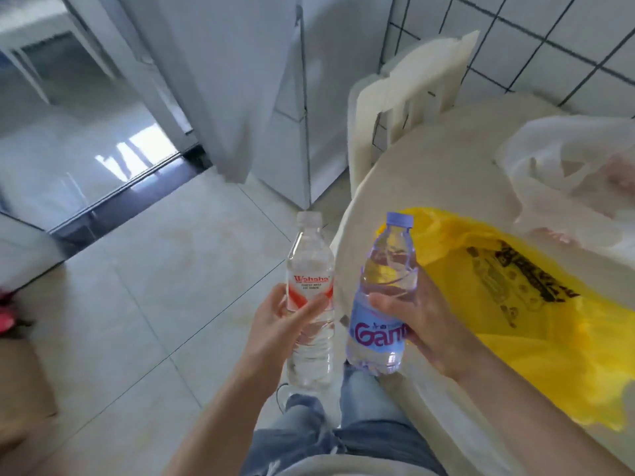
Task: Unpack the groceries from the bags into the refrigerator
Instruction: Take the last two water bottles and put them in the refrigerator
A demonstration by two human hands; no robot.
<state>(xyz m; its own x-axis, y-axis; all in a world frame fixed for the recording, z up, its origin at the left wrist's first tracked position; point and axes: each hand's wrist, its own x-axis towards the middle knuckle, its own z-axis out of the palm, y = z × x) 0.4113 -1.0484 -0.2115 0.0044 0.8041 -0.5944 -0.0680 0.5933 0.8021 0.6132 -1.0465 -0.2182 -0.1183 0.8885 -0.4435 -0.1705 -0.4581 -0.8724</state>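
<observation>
Currently, each hand carries one water bottle, both upright and side by side at the centre of the head view, close together but not touching.

Left hand: thumb and fingers are curled round the clear bottle at mid-height, across its red-and-white label. The white cap points to 12 o'clock. The base extends below the hand toward 6 o'clock, above the jeans and the floor.

Right hand: fingers wrap the purple bottle from its 3 o'clock side, with the thumb lying across the front just above the blue-and-purple label. The purple cap points to 12 o'clock. The base shows below the hand.

The purple bottle stands at 3 o'clock of the clear bottle and over the near edge of the worktop, a round cream surface.

On the worktop, a yellow bag with black print lies at 3 o'clock of the right hand, collapsed and flat. A white bag lies beyond it, at 1 o'clock from the right hand, with pinkish contents that are too blurred to identify.

A cream plastic chair stands at the far rim of the worktop, at 12 o'clock from the bottles, against a tiled wall.

The refrigerator, a white cabinet, stands at 11 o'clock, well apart from both hands; whether its door is open cannot be determined.
</observation>
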